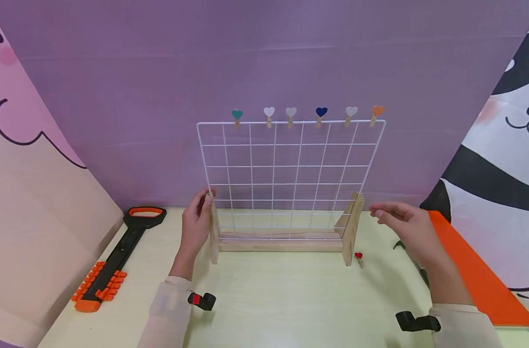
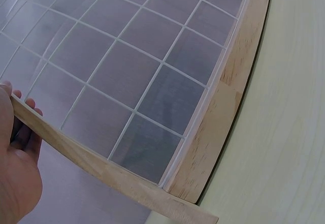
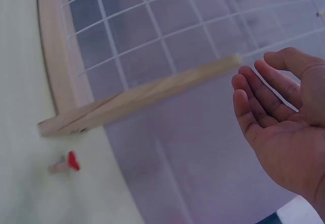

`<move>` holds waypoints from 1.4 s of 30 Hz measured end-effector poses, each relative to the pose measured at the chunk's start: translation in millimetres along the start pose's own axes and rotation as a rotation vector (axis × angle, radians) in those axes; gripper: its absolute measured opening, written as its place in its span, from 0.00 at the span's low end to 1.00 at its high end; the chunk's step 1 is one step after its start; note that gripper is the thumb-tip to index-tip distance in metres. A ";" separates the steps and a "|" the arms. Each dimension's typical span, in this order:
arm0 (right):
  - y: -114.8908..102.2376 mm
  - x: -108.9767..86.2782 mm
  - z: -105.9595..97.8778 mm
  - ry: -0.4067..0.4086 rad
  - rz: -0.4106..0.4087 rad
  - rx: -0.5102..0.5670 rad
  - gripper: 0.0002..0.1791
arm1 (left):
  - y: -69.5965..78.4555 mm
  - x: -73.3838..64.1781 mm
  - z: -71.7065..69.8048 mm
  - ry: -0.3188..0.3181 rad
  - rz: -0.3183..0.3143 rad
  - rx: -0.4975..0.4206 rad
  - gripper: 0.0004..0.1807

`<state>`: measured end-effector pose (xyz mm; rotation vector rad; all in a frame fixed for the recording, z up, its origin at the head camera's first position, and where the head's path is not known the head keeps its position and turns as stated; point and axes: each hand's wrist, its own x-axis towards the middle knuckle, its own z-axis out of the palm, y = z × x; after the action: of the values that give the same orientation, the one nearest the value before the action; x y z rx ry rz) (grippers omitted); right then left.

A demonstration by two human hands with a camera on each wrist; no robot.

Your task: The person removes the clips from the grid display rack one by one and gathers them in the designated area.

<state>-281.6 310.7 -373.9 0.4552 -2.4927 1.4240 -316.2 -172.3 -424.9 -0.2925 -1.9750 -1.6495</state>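
Observation:
A white wire grid (image 1: 286,166) stands upright in a wooden stand (image 1: 282,245). Along its top wire sit several small wooden clothespins with hearts, among them a teal one (image 1: 237,115), a dark blue one (image 1: 321,112) and an orange one (image 1: 378,111). My left hand (image 1: 197,224) grips the top of the stand's left post (image 2: 76,155), thumb on the near side and fingers behind. To the right of the stand, my right hand (image 1: 405,227) hangs in the air with loosely bent fingers, holding nothing. A red heart clothespin (image 1: 359,259) lies on the table by the right post's foot.
A black and orange tool (image 1: 121,251) with orange side pieces lies on the left of the table. An orange board (image 1: 477,270) is at the right, with a dark thin object (image 1: 414,263) beside it. Purple cloth (image 1: 264,63) hangs behind the stand.

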 end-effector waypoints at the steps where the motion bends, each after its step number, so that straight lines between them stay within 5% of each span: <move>1: -6.2 2.1 -0.9 -0.006 -0.008 0.001 0.20 | 0.3 0.0 0.0 0.000 0.001 0.000 0.20; 9: -59.5 23.1 0.7 -0.066 -0.024 -0.014 0.17 | 0.0 -0.5 0.4 0.008 -0.010 0.000 0.20; 17: -111.1 46.8 6.2 -0.136 -0.129 0.004 0.15 | 2.0 0.1 0.5 0.009 -0.003 -0.020 0.19; 31: -184.2 73.7 18.9 -0.150 -0.215 0.041 0.13 | 1.3 0.5 0.5 0.018 0.013 -0.018 0.19; 42: -233.7 93.7 34.6 -0.155 -0.255 0.275 0.12 | 3.0 -0.4 1.3 0.007 0.006 -0.021 0.19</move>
<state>-281.2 154.8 -173.1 0.9328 -2.2510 1.6833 -314.7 -170.3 -422.7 -0.2991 -1.9512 -1.6661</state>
